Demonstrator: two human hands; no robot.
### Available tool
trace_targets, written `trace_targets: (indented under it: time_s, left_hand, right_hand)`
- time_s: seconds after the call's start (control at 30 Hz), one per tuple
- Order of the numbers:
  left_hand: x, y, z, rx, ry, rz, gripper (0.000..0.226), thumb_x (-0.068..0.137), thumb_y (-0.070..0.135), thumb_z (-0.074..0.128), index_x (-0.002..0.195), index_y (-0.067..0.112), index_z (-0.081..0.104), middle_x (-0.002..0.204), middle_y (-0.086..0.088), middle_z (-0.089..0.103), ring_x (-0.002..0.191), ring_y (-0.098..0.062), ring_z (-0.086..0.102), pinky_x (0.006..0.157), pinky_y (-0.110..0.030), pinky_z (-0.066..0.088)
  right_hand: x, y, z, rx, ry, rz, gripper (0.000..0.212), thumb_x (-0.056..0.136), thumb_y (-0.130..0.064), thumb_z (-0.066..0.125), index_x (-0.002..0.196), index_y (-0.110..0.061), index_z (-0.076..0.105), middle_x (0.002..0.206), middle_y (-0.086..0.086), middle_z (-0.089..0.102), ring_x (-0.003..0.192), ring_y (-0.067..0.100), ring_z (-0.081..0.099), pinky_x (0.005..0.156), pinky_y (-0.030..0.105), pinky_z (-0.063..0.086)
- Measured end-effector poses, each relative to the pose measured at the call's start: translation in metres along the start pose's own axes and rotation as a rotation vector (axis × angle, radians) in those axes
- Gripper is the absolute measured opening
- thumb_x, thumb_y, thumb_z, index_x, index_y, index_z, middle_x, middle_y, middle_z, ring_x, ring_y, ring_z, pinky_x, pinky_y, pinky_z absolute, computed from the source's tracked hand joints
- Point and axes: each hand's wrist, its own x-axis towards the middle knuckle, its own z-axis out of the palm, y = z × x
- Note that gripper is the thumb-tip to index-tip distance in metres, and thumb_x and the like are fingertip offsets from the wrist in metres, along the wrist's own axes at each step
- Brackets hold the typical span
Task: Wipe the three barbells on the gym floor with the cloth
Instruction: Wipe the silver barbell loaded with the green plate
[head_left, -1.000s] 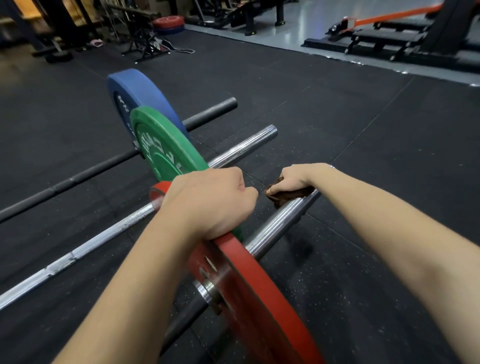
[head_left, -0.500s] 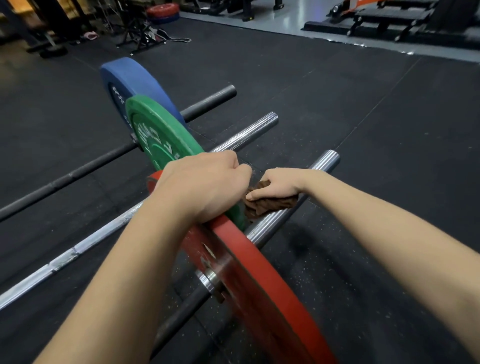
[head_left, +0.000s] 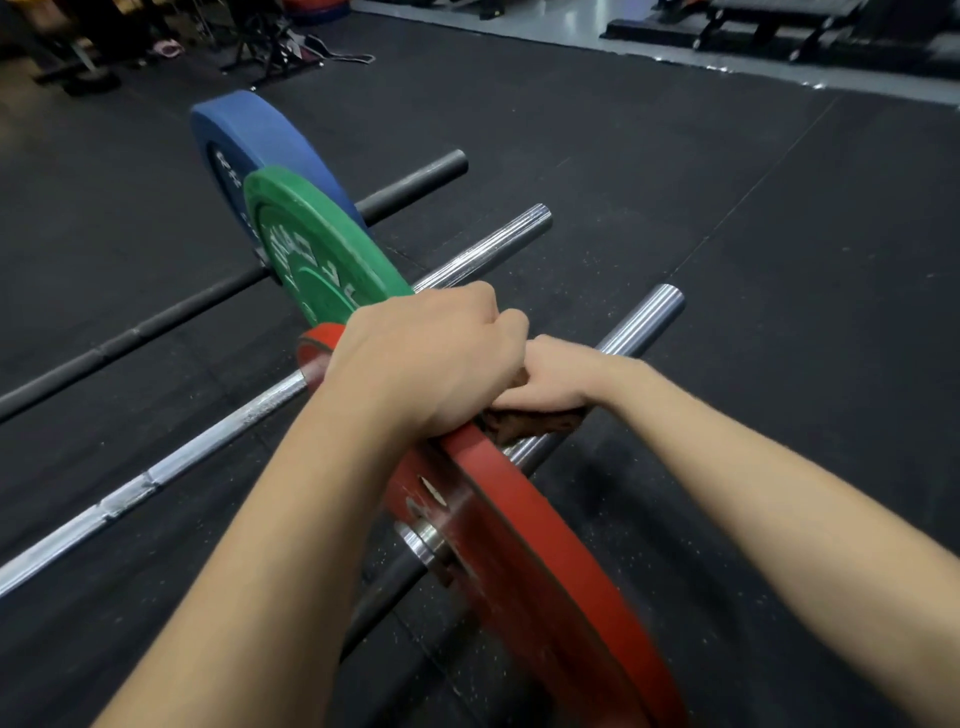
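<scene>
Broadly, the black rubber floor (head_left: 701, 218) fills the view, with gym gear (head_left: 769, 26) only along its far edge. Three barbells lie side by side on it, all running from lower left toward upper right. The black barbell (head_left: 415, 179) lies farthest out, the middle barbell (head_left: 488, 244) is chrome, and the nearest barbell (head_left: 641, 319), chrome too, lies under both arms. Each carries one upright plate: a blue plate (head_left: 260, 130) on the farthest, a green plate (head_left: 322, 244) on the middle one and a red plate (head_left: 545, 561) on the nearest, its lower part blurred. The left hand (head_left: 426, 364) sits on top of the red plate, fingers curled down over the rim and gripping it, which I take to be steadying the bar. The right hand (head_left: 556, 379) is just beyond that plate on the end sleeve, fingers curled round the sleeve with the brown cloth (head_left: 540, 423) bunched beneath them. Whether the two hands touch I cannot tell. For the coming stroke, the sleeve's long axis points away from the plate toward the upper right, and its bare shining length lies past the right hand's knuckles, out to the free end. The right hand is the nearer one and has the cloth, so the likely move is a slide outward along that axis
</scene>
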Motion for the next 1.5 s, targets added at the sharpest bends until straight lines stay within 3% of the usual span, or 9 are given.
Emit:
trace_targets:
  time_s: [0.27,0.4,0.53,0.63,0.73,0.83,0.9,1.23,1.5]
  left_hand:
    - [-0.001,-0.006,-0.004,-0.035,0.012,-0.027,0.033,0.099,0.042,0.027,0.091,0.022,0.052,0.094,0.003,0.060,0.098,-0.029,0.054,0.088,-0.041,0.040]
    - [0.000,-0.006,-0.003,-0.042,0.016,-0.027,0.033,0.099,0.043,0.027,0.092,0.022,0.052,0.092,0.004,0.059,0.096,-0.028,0.054,0.084,-0.041,0.038]
    - [0.002,-0.005,-0.002,-0.033,0.017,-0.029,0.033,0.098,0.044,0.027,0.091,0.022,0.051,0.092,0.004,0.059,0.096,-0.028,0.054,0.085,-0.041,0.038]
    - [0.003,-0.006,-0.001,-0.013,0.035,-0.021,0.033,0.098,0.045,0.027,0.087,0.022,0.048,0.087,0.005,0.057,0.094,-0.028,0.054,0.082,-0.040,0.037]
    - [0.005,-0.009,0.000,0.007,0.040,-0.014,0.035,0.098,0.046,0.026,0.084,0.021,0.047,0.086,0.005,0.057,0.093,-0.028,0.054,0.080,-0.039,0.035]
    - [0.007,-0.010,-0.001,0.020,0.031,-0.025,0.039,0.098,0.048,0.024,0.083,0.020,0.046,0.086,0.005,0.058,0.094,-0.029,0.054,0.083,-0.040,0.037]
    - [0.007,-0.011,-0.002,0.023,0.028,-0.026,0.040,0.097,0.050,0.024,0.083,0.020,0.047,0.087,0.005,0.058,0.095,-0.030,0.055,0.085,-0.040,0.038]
    - [0.010,-0.012,-0.003,0.062,-0.011,-0.033,0.042,0.097,0.051,0.023,0.085,0.020,0.049,0.094,0.002,0.059,0.098,-0.030,0.055,0.089,-0.041,0.039]
    - [0.010,-0.011,-0.003,0.037,-0.025,-0.039,0.044,0.098,0.051,0.021,0.088,0.020,0.052,0.102,0.000,0.061,0.102,-0.030,0.055,0.098,-0.043,0.042]
  right_hand:
    - [-0.007,-0.008,-0.004,0.136,0.007,0.018,0.060,0.068,-0.074,0.048,0.070,-0.016,0.066,0.067,-0.001,0.069,0.070,0.018,0.066,0.063,0.033,0.051]
    - [-0.022,-0.023,0.014,0.079,0.164,-0.040,0.046,0.070,-0.067,0.044,0.056,-0.023,0.051,0.051,-0.003,0.054,0.058,0.017,0.055,0.057,0.031,0.038]
    - [-0.045,-0.021,0.047,0.187,0.410,-0.180,0.037,0.075,-0.061,0.056,0.072,-0.024,0.060,0.068,-0.011,0.060,0.069,0.011,0.057,0.064,0.030,0.042]
    - [-0.063,-0.015,0.067,0.494,0.625,-0.216,0.024,0.074,-0.043,0.070,0.082,-0.021,0.068,0.077,-0.012,0.064,0.074,0.007,0.061,0.072,0.022,0.047]
    - [-0.062,-0.010,0.051,1.070,0.991,0.099,0.013,0.079,-0.029,0.072,0.082,-0.017,0.071,0.078,-0.002,0.075,0.074,0.016,0.072,0.070,0.034,0.058]
    - [-0.054,0.017,0.013,1.750,1.379,0.353,0.026,0.089,-0.031,0.070,0.097,-0.006,0.068,0.093,0.012,0.078,0.083,0.030,0.076,0.072,0.048,0.063]
    - [-0.055,0.046,-0.001,1.921,1.536,0.451,0.030,0.091,-0.035,0.072,0.107,-0.010,0.067,0.102,0.005,0.077,0.083,0.020,0.077,0.072,0.038,0.063]
    - [-0.037,0.098,0.034,2.256,1.395,0.519,0.051,0.099,-0.048,0.060,0.140,-0.018,0.057,0.136,0.003,0.064,0.110,0.021,0.066,0.106,0.038,0.049]
    - [-0.020,0.117,0.025,2.199,1.181,0.425,0.049,0.101,-0.050,0.054,0.133,-0.015,0.064,0.121,0.006,0.072,0.109,0.024,0.070,0.105,0.043,0.052]
